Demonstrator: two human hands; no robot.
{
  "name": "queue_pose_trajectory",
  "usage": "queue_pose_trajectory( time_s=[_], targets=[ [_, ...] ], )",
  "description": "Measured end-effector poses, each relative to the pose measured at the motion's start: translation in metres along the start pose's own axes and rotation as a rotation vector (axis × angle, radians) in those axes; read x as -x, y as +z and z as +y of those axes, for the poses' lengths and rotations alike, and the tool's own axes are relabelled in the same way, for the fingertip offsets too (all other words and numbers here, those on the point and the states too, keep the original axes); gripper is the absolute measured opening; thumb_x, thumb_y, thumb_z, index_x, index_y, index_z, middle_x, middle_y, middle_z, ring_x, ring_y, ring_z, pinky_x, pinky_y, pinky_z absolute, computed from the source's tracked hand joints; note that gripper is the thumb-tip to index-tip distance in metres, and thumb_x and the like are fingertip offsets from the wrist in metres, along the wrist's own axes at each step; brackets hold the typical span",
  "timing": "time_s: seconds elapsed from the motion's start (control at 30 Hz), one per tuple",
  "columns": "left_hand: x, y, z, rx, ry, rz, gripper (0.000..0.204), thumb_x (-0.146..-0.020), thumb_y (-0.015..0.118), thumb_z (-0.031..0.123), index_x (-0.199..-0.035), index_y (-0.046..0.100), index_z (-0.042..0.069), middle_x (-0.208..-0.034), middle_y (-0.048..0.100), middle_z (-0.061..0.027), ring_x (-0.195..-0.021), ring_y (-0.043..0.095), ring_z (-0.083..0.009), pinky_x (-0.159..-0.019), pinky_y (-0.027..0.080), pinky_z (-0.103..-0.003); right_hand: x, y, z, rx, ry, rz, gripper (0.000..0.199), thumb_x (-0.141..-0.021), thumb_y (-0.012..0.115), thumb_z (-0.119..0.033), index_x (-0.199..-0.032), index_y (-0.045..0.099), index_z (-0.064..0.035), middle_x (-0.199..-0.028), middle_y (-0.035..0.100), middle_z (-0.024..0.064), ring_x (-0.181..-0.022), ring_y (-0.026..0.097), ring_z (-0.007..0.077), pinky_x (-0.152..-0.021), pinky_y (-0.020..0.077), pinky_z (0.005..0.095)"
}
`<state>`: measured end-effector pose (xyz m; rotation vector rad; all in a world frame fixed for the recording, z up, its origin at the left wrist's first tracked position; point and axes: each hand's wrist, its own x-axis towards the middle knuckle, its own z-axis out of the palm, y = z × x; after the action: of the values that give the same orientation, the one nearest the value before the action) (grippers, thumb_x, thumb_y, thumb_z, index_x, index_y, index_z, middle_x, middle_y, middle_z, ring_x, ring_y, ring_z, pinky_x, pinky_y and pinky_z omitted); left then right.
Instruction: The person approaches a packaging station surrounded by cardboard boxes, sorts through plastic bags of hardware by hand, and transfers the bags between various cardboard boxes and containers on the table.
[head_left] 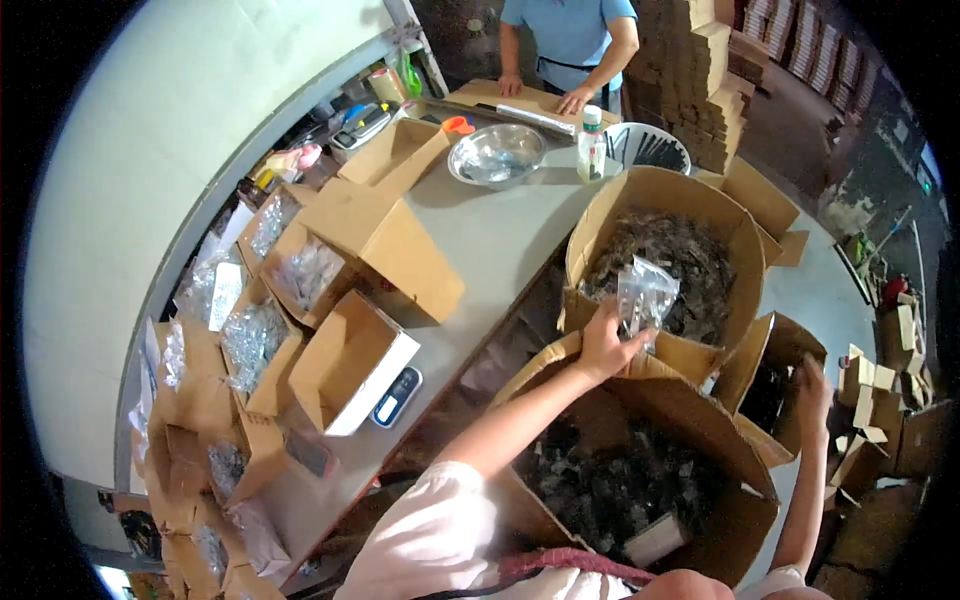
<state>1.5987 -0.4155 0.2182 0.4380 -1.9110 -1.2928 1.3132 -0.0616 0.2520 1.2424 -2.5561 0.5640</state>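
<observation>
Clear plastic bag (652, 288): you pinch it between the thumb and fingers of your left hand (610, 345), over a large open cardboard box (745, 255) of dark pieces (660, 238). Your right hand (813, 393) is at a smaller carton (740, 375) to the right; whether its fingers are spread or gripping, I cannot tell.

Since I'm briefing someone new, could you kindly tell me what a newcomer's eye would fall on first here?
Most likely the clear bag in the left hand, bright against the dark pieces in the large box behind it. Next, probably the right hand at the small box on the right. Then perhaps the shiny bowl on the grey table, near the person in blue at the top.
</observation>
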Motion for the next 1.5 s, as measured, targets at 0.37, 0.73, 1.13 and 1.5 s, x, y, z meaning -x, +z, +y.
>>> queue_pose_trajectory(
  time_s=[0.37, 0.73, 1.13, 1.5],
  targets=[
    [0.031, -0.006, 0.099, 0.714, -0.688, -0.266, 0.042, -0.084, 0.073, 0.04, -0.101, 0.065, 0.003, -0.093, 0.066, -0.0047, -0.087, 0.061, -0.0132, -0.074, 0.049, -0.029, -0.055, -0.118, -0.294, -0.811, 0.103, -0.116, 0.025, -0.091, 0.064, -0.016, -0.11, 0.064, 0.0002, -0.083, 0.067, 0.0044, -0.07, 0.061, 0.0098, -0.062, 0.0503, 0.028],
    [0.072, -0.08, 0.178, 0.608, -0.644, -0.363, 0.041, -0.089, 0.066, 0.039, -0.102, 0.061, 0.0, -0.09, 0.061, -0.0019, -0.078, 0.058, -0.0122, -0.064, 0.048, -0.028, -0.032, -0.108, -0.399, -0.499, 0.023, -0.4, 0.04, -0.085, 0.07, -0.035, -0.094, 0.066, 0.0028, -0.078, 0.066, 0.0193, -0.07, 0.066, 0.0263, -0.064, 0.0503, 0.0377],
    [0.087, -0.124, 0.181, 0.768, -0.658, -0.049, 0.045, -0.094, 0.056, 0.046, -0.1, 0.059, 0.002, -0.089, 0.062, -0.0046, -0.078, 0.06, -0.0115, -0.07, 0.049, -0.027, 0.029, -0.105, -0.43, -0.568, -0.253, 0.075, 0.021, -0.078, 0.063, -0.007, -0.098, 0.069, -0.0033, -0.09, 0.068, 0.017, -0.083, 0.066, 0.035, -0.075, 0.0528, 0.0405],
    [0.118, -0.187, 0.173, 0.797, -0.705, -0.248, 0.048, -0.099, 0.044, 0.047, -0.12, 0.056, 0.005, -0.098, 0.066, -0.0071, -0.086, 0.066, -0.0161, -0.075, 0.054, -0.034, 0.134, -0.136, -0.395, -0.963, -0.092, -0.068, 0.015, -0.08, 0.066, -0.001, -0.094, 0.069, 0.0024, -0.092, 0.07, 0.0139, -0.086, 0.067, 0.0206, -0.08, 0.0515, 0.0319]
  ],
)
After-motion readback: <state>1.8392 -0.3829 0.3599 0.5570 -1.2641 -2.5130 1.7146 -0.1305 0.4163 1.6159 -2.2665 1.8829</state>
